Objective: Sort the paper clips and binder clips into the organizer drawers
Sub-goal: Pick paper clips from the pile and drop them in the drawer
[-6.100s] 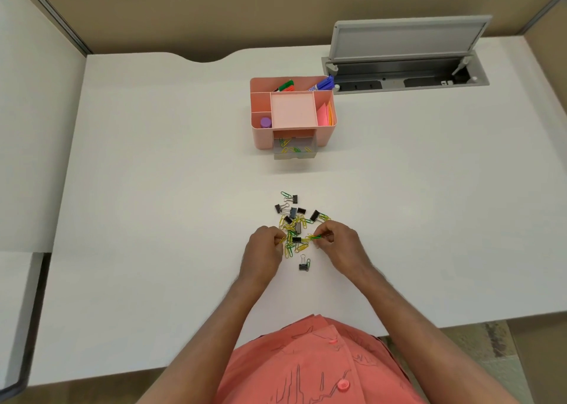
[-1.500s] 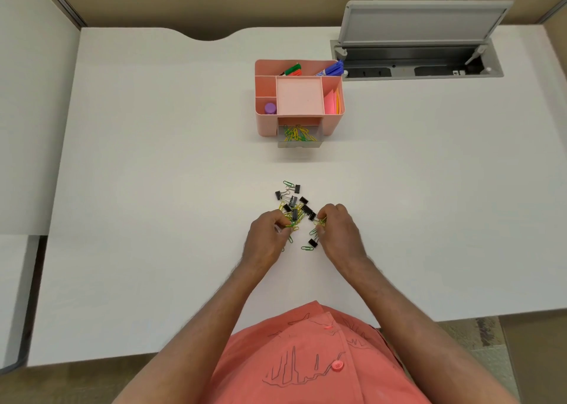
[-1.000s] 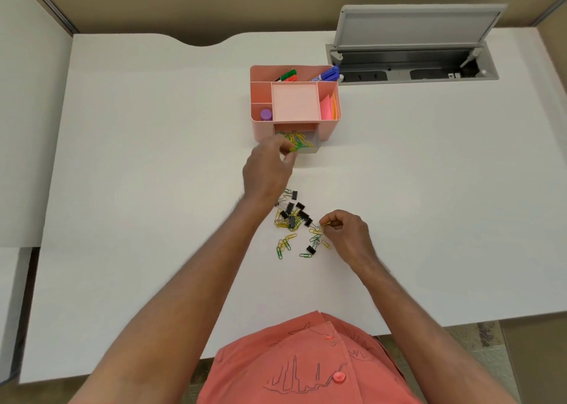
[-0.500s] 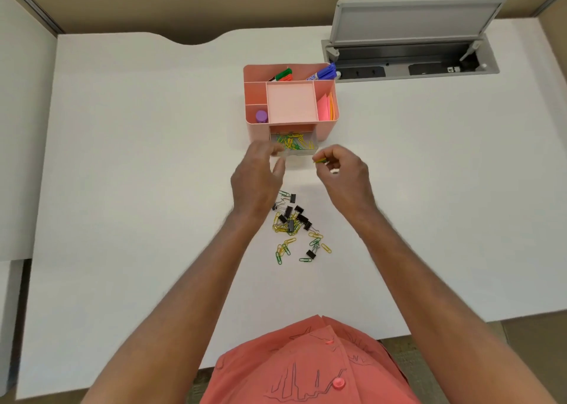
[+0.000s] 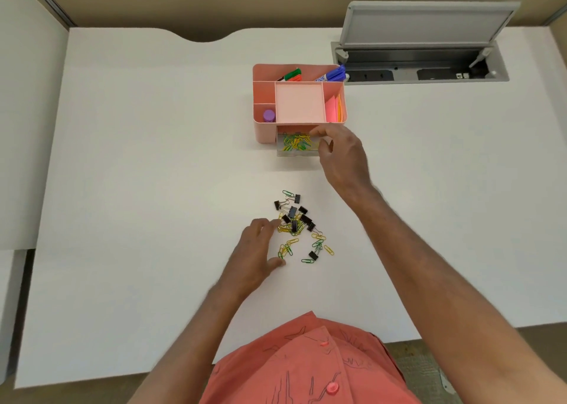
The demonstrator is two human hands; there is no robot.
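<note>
Nearest the camera is the front of a coral shirt (image 5: 306, 363) with buttons. Beyond it on the white desk (image 5: 138, 188), the left hand (image 5: 256, 254) lies beside a loose pile of clips (image 5: 299, 225), its fingers spread and relaxed, holding nothing; the thumb tip is just beside a green and yellow paper clip. The pile mixes black binder clips (image 5: 293, 210) with green and yellow paper clips (image 5: 319, 240).

Farther out, the right hand (image 5: 343, 155) reaches over the right end of a clear drawer (image 5: 296, 151) pulled out of a pink organizer (image 5: 264, 127). Its fingers are loosely bent over the drawer; I cannot tell whether they hold a clip. Coloured paper clips already lie in the drawer. The organizer's top holds markers (image 5: 333, 73), a purple cap (image 5: 269, 115) and sticky notes (image 5: 333, 108). Behind it, a grey cable hatch (image 5: 429, 22) stands open.
</note>
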